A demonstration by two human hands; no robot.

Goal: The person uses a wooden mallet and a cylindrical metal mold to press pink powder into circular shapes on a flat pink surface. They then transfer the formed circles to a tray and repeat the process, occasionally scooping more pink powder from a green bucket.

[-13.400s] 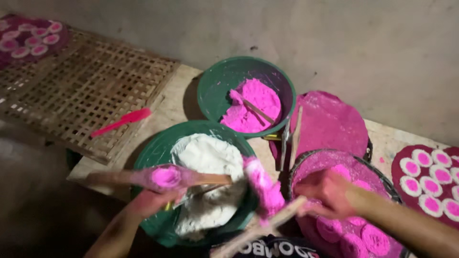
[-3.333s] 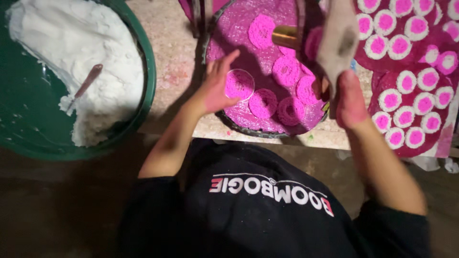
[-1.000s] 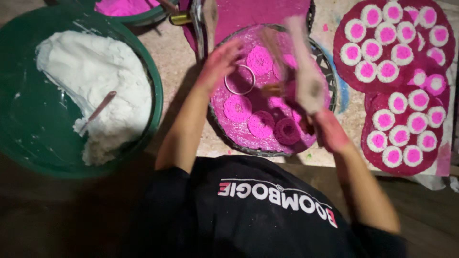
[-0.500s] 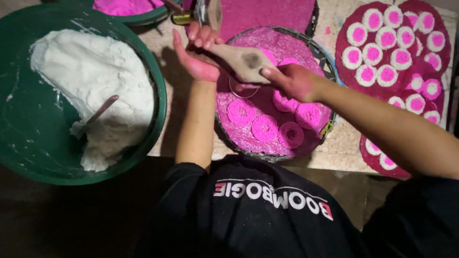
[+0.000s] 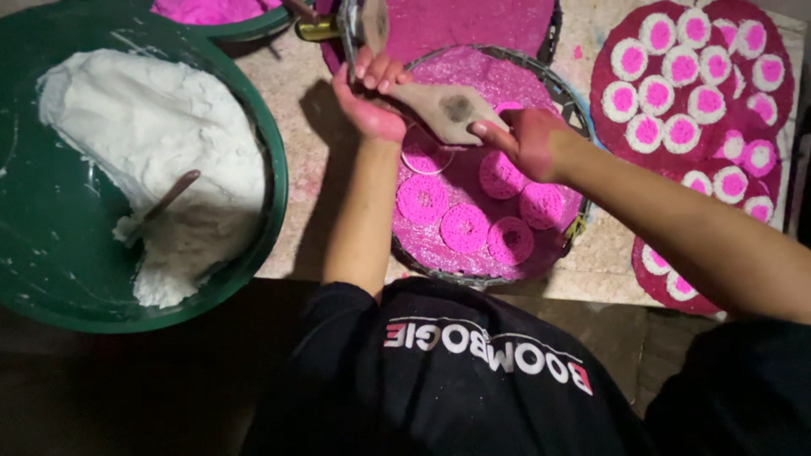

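My left hand (image 5: pixel 372 93) and my right hand (image 5: pixel 525 139) both grip a flat wooden paddle (image 5: pixel 446 108) with a dark spot, held across the round wire tray (image 5: pixel 557 84). The left hand holds its far end, the right hand its near end. Below the paddle, several pink lacy rings (image 5: pixel 465 226) lie on the pink-stained tray, and a pale ring outline (image 5: pixel 425 157) sits just under my left wrist.
A big green basin (image 5: pixel 270 169) of white dough (image 5: pixel 160 143) with a stick (image 5: pixel 165 203) in it stands at the left. A second green bowl of pink dough (image 5: pixel 207 10) is at the top. Pink mats with several white-rimmed pink discs (image 5: pixel 676 76) lie at the right.
The paddle swung from upright in my right hand to level over the tray. My left hand left the tray surface and took hold of its far end.
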